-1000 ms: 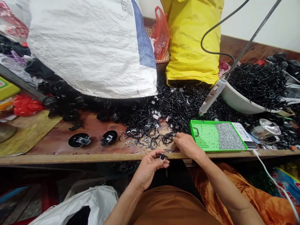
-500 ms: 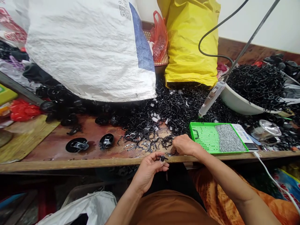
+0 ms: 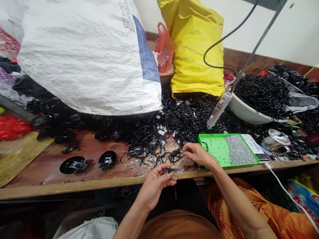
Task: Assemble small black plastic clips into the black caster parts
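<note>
My left hand is closed in a pinch on a small black plastic part, just in front of the table's edge. The part has a thin arm pointing right. My right hand hovers over the tabletop beside the green tray, thumb and fingers curled together; what they hold, if anything, is too small to make out. Close to both hands lies a scatter of small black clip-like pieces. A larger heap of thin black plastic pieces spreads behind it.
A green perforated tray holds small silvery pieces. Above it hangs a grey-white tool. Two round black parts lie at left. A white sack, a yellow sack and a heaped white basin stand behind.
My right hand has risen from the loose pieces near the table edge. My left hand still pinches the black part, which has turned slightly. The view has shifted a little.
</note>
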Motion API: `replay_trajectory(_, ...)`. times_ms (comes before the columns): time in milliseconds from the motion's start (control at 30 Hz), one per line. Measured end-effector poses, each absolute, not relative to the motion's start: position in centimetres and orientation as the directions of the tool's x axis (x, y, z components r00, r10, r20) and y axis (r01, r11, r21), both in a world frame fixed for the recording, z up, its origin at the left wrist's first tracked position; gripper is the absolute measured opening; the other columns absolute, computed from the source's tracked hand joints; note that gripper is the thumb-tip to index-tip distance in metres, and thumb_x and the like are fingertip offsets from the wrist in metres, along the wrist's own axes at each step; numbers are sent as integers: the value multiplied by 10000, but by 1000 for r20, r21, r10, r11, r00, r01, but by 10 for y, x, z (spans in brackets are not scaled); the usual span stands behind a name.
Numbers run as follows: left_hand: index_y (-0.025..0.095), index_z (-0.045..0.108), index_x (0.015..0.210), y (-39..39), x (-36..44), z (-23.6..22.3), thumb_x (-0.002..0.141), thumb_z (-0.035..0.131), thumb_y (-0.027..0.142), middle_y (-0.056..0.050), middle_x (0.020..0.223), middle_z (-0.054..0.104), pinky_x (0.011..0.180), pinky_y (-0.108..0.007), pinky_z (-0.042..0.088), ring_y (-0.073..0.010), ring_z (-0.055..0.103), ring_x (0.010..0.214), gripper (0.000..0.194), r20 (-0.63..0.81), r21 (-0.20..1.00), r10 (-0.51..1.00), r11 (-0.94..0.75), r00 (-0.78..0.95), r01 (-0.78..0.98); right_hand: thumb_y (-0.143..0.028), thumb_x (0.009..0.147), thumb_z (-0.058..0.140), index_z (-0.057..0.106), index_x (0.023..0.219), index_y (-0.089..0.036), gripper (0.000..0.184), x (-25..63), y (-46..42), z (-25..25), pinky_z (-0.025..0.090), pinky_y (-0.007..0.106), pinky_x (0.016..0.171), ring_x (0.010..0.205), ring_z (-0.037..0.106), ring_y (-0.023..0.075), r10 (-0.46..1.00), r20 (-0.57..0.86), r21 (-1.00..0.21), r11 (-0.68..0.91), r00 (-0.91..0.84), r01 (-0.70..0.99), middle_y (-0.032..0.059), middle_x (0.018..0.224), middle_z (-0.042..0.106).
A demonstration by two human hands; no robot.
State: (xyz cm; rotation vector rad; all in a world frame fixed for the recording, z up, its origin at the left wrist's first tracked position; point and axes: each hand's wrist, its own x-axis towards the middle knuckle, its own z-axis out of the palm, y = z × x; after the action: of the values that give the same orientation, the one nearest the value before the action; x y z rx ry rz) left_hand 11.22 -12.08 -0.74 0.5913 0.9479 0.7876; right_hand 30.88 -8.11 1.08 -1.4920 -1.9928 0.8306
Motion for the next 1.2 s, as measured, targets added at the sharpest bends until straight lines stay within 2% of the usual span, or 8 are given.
replay_trajectory(100,145,560,908,-119,115,-8,601,679,146,-4,622,613,571,-229,494,-128,609,588,329,-475,743,807,581,351,-333,-140,741,488,581,689,-148,107,304,-84,1,354,173,540,560,471,80,966,71,-784,209,-249,585,-39,593,537)
replay_trajectory(233,140,570,924,-117,120,-7,629,660,144,-10,641,608,625,-241,502,-129,615,619,309,-495,718,799,597,341,-357,-159,758,524,609,688,-148,111,298,-92,-2,394,193,613,636,530,99,964,153,-795,251,-218,552,-5,675,588)
replay_trajectory(400,146,598,845,-116,127,-7,608,688,161,-12,758,614,709,-280,500,-137,613,696,254,-425,738,849,526,314,-423,-175,817,477,619,793,-168,144,288,-113,12,411,203,624,652,542,105,945,241,-766,326,-222,554,10,709,591)
replay_trajectory(633,152,636,890,-120,132,-11,561,718,182,-33,835,632,741,-274,473,-146,584,761,340,-348,809,907,418,235,-413,-133,854,392,546,988,-185,211,276,-134,16,442,229,694,761,568,130,896,343,-686,444,-282,576,46,848,618)
replay_trajectory(900,165,668,874,-126,136,-9,602,680,178,-41,864,652,794,-272,445,-161,575,831,273,-248,898,951,297,184,-326,-104,830,390,492,1012,-186,223,277,-138,8,464,230,656,694,578,131,883,389,-650,464,-261,602,42,802,610)
replay_trajectory(1200,173,664,869,-128,138,-10,624,669,166,-32,859,655,781,-253,443,-143,578,810,245,-219,894,954,281,207,-349,-103,829,379,465,1044,-160,238,279,-142,5,466,239,642,683,585,143,874,411,-595,474,-261,649,52,772,607)
